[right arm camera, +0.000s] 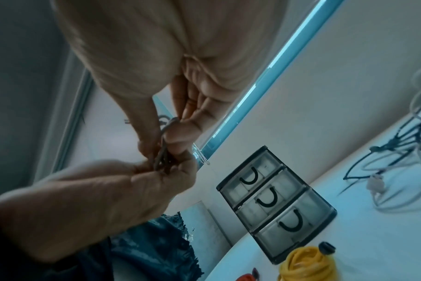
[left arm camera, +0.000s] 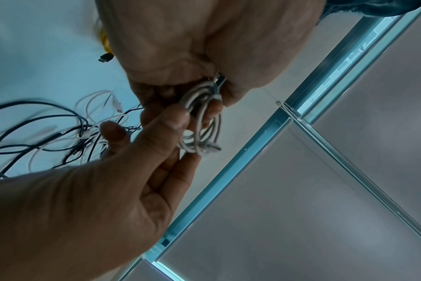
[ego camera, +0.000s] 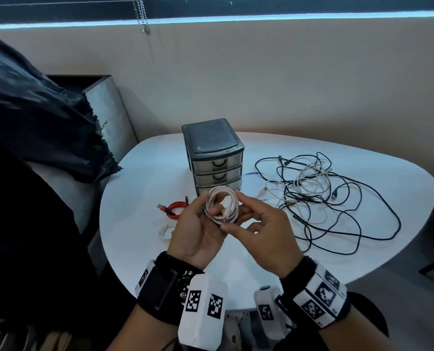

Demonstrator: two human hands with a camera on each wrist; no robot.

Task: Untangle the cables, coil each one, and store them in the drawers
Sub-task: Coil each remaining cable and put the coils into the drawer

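A coiled white cable (ego camera: 222,205) is held up between both hands, in front of the drawer unit (ego camera: 212,148). My left hand (ego camera: 208,206) grips the coil's left side, thumb through the loop. My right hand (ego camera: 236,214) pinches its right side between thumb and fingers. In the left wrist view the coil (left arm camera: 204,121) hangs from my left hand (left arm camera: 180,85), with the right hand (left arm camera: 132,171) pinching it. The right wrist view shows the coil (right arm camera: 162,152) edge-on between the right hand (right arm camera: 178,129) and the left hand (right arm camera: 156,175). A tangle of black and white cables (ego camera: 319,196) lies to the right.
The grey unit's three drawers (right arm camera: 274,203) are all shut. A coiled red-orange cable (ego camera: 176,209), yellow-looking in the right wrist view (right arm camera: 305,266), and a small white coil (ego camera: 166,230) lie on the white table (ego camera: 145,173) left of my hands. A dark cloth (ego camera: 33,122) hangs at the left.
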